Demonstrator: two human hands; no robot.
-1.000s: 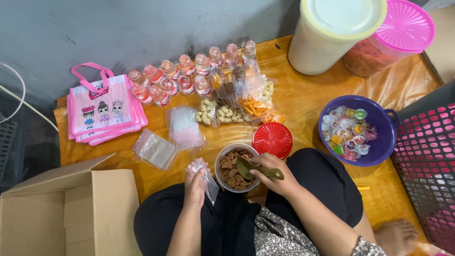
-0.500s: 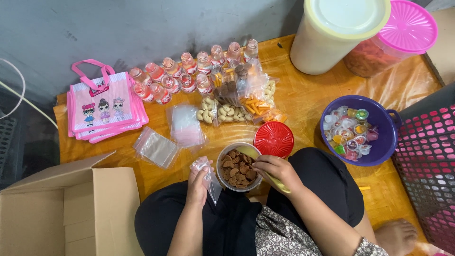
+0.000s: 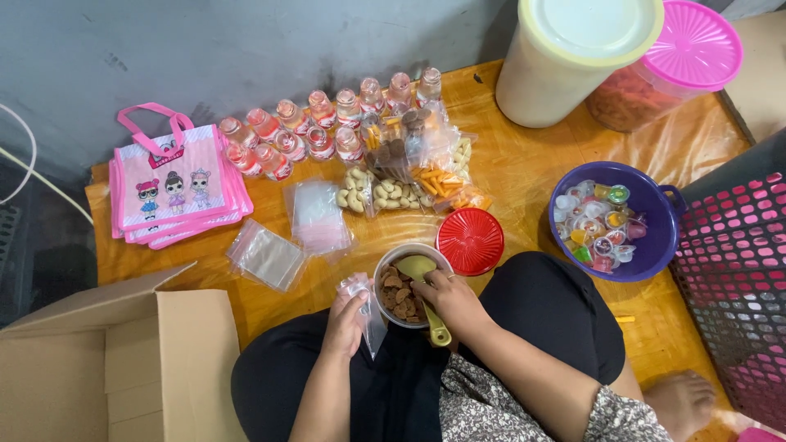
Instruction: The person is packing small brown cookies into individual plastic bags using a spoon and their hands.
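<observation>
Left hand (image 3: 344,317) pinches a small clear plastic bag (image 3: 365,307), thin, crinkly, mouth up, held just left of the round tub (image 3: 409,286). Right hand (image 3: 452,301) is closed round a yellow-green plastic scoop (image 3: 426,290): bowl end lies inside the tub, handle sticks out toward the person's lap. Tub is grey, smooth-walled, open-topped, part-filled w/ brown, lumpy biscuit-like snacks; it sits at the near edge of the orange glossy desk (image 3: 524,180), touching the person's black-clad knees.

Just right of the tub: red ribbed round lid (image 3: 470,241), flat on the desk. Beyond: clear packets of pale nut-shaped & orange stick snacks (image 3: 409,184), then a double row of small bottles w/ pink caps (image 3: 327,131). Left: two stacks of flat clear zip bags (image 3: 291,237), soft & glossy, & a pile of pink cartoon-print tote bags (image 3: 176,188). Right: purple plastic bowl (image 3: 655,245) of small jelly cups in mixed colours, pink lattice basket (image 3: 737,286). Far back: cream tall container (image 3: 573,57) & a clear jar w/ fluted pink lid (image 3: 688,49). Open cardboard box (image 3: 98,368) near left.
</observation>
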